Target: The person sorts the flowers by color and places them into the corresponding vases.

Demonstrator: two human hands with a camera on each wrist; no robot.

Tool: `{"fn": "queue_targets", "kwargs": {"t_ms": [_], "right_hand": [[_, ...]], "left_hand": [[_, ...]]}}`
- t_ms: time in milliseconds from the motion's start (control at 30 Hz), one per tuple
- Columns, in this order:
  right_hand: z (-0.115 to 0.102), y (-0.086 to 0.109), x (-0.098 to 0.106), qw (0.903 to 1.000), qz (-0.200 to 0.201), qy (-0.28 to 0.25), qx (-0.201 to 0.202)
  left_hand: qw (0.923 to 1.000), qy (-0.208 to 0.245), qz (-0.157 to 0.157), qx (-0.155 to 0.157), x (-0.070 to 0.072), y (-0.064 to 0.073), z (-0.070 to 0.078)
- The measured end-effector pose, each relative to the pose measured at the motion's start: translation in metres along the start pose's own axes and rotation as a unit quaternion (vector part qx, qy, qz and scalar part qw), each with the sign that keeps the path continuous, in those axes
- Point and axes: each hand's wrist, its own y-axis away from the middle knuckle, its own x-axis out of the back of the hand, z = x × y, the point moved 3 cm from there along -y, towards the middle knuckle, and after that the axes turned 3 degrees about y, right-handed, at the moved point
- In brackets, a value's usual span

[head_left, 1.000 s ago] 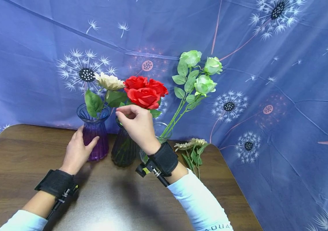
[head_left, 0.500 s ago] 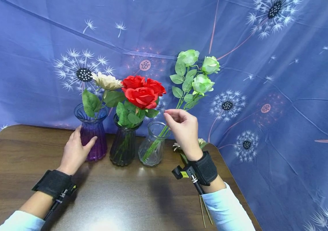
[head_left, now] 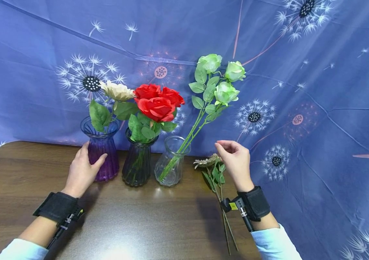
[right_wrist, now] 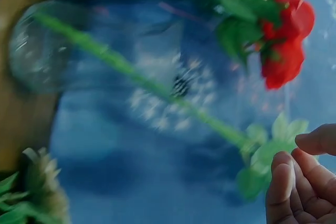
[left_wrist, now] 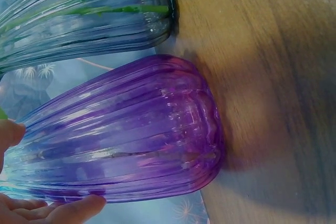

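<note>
A purple ribbed glass vase (head_left: 105, 164) stands at the left of the table, with a cream flower (head_left: 117, 90) and its leaves rising from the mouth. My left hand (head_left: 79, 173) holds its side; in the left wrist view the thumb and fingers lie on either side of the purple glass. My right hand (head_left: 236, 160) is raised at the right, fingers loosely curled and nothing between them. Nearest to it are cream flowers (head_left: 205, 163) with long brown stems, lying on the table. In the right wrist view the thumb is close to the fingertips.
A dark glass vase (head_left: 136, 168) with red roses (head_left: 158, 108) stands in the middle. Beside it, green roses (head_left: 226, 93) lean right out of a clear glass vase (head_left: 174, 173). A blue dandelion-print cloth (head_left: 178, 32) hangs behind the wooden table (head_left: 152, 224).
My right hand has moved right and down from the red roses, past the clear vase, to beside the lying cream flowers. The left hand has stayed on the purple vase.
</note>
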Motion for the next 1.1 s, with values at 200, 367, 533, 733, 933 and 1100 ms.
{"fn": "queue_targets", "kwargs": {"t_ms": [200,367,533,733,933,1100], "right_hand": [[0.049,0.007,0.009,0.9959,-0.016,0.051,-0.072],[0.090,0.015,0.009,0.9869,-0.044,0.091,-0.126],[0.124,0.025,0.002,0.9793,-0.071,0.105,-0.158],[0.163,0.041,-0.012,0.9685,-0.094,0.086,-0.214],[0.182,0.047,-0.021,0.9599,-0.107,0.100,-0.239],[0.190,0.048,-0.025,0.9534,-0.123,0.122,-0.247]], "left_hand": [[0.9999,-0.002,-0.010,0.006,0.000,0.000,-0.001],[0.9998,-0.002,-0.017,0.010,0.001,0.000,-0.001],[0.9999,-0.002,-0.013,0.007,0.000,-0.001,0.000],[1.0000,-0.001,-0.003,-0.001,-0.002,0.000,0.000],[1.0000,-0.001,-0.001,0.003,-0.001,0.000,0.001],[1.0000,-0.002,-0.002,0.005,-0.001,0.000,0.001]]}}
